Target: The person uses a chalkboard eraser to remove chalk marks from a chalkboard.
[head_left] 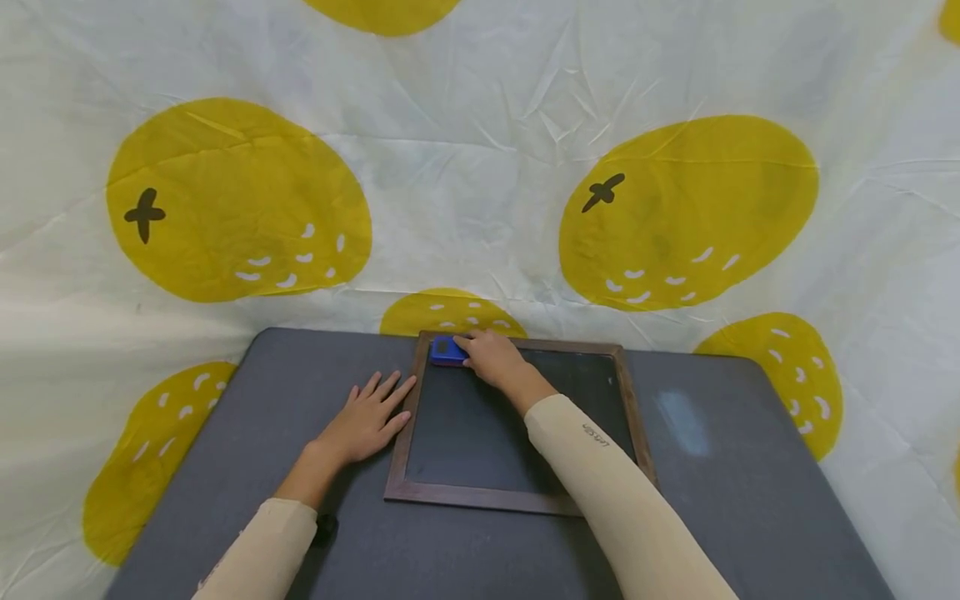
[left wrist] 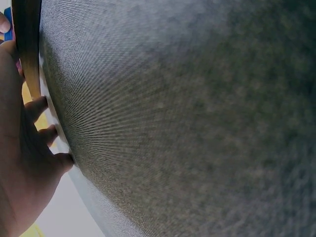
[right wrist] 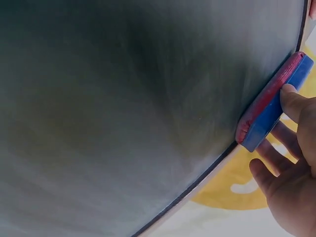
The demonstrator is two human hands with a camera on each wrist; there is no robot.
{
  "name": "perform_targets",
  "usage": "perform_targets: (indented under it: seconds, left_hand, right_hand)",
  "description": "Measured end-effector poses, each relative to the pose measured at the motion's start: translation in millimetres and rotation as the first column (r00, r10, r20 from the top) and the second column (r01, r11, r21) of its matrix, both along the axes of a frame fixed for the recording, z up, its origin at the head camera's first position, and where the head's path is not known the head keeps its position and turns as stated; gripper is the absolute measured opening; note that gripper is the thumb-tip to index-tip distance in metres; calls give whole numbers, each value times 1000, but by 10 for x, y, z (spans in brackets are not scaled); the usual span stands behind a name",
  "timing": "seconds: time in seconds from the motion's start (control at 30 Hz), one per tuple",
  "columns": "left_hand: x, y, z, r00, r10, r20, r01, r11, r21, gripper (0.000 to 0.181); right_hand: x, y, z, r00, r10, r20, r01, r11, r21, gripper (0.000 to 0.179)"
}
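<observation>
A blackboard [head_left: 480, 433] in a brown wooden frame lies flat on the grey table. My right hand [head_left: 493, 357] grips a blue board eraser [head_left: 444, 352] at the board's far left corner. In the right wrist view the eraser [right wrist: 276, 98] has its pinkish-red felt side against the dark surface, with the thumb on one side and fingers on the other. My left hand [head_left: 367, 425] rests with fingers spread on the table beside the left frame edge, its fingertips touching or close to the wood. The left wrist view shows this hand [left wrist: 34, 158] along the tabletop.
A pale chalky smudge [head_left: 684, 423] marks the grey table [head_left: 750, 500] right of the board. Behind the table's far edge hangs a white cloth [head_left: 465, 200] printed with yellow fruit shapes. A small dark object [head_left: 326, 530] shows by the left wrist.
</observation>
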State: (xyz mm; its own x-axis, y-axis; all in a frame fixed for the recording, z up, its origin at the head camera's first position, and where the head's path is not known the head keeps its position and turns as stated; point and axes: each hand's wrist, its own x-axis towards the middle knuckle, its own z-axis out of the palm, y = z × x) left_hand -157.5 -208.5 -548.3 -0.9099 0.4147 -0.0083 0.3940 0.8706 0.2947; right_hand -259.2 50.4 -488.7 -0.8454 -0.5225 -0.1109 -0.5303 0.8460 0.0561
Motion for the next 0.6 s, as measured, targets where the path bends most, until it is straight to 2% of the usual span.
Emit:
perform_targets:
  seconds: [0.3, 0.43, 0.6]
  left_hand:
    - [-8, 14, 27, 1000, -9, 18, 9, 1000, 6, 64]
    - [-9, 22, 53, 1000, -8, 24, 8, 1000, 18, 63]
    - [-21, 26, 85, 999, 3, 38, -3, 1000, -2, 63]
  right_hand:
    - [41, 55, 5, 1000, 25, 9, -24, 998, -52, 55]
    - [106, 105, 16, 999, 28, 33, -25, 996, -86, 55]
    - [241, 166, 27, 996, 89, 17, -87, 992, -97, 56]
